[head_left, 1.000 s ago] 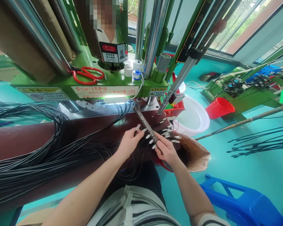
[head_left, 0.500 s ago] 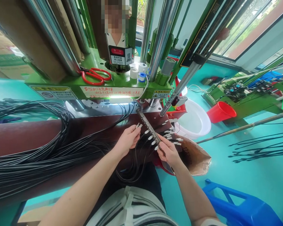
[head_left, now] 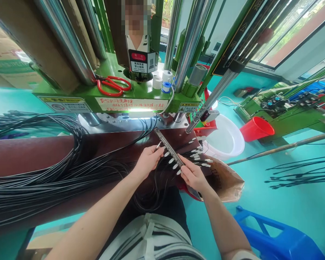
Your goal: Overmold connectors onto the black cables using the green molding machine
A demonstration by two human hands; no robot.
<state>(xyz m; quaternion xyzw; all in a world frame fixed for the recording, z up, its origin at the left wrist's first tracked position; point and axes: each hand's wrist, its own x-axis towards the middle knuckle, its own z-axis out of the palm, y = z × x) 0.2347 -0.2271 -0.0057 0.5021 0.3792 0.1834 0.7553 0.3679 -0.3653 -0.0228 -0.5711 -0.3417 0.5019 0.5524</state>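
Observation:
My left hand [head_left: 148,161] pinches the metal-tipped end of a black cable [head_left: 158,146] and holds it against a long metal fixture bar [head_left: 169,147] on the dark red bench [head_left: 29,155]. My right hand [head_left: 193,176] grips the near end of that bar, fingers closed. Several cable ends with silver connectors [head_left: 198,159] stick out on both sides of the bar. A thick bundle of black cables [head_left: 43,180] runs from the left across the bench toward my hands.
A green press machine [head_left: 119,101] with steel columns stands behind the bench; red scissors [head_left: 112,85] and tape rolls [head_left: 162,81] lie on it. Another person stands behind it. A brown bag [head_left: 226,180], white basin [head_left: 229,139], red bucket [head_left: 256,128] and blue stool [head_left: 278,238] are at the right.
My left hand brought the cable tip down from mid-air to the bar. The right hand stayed on the bar's near end. The view shifted slightly.

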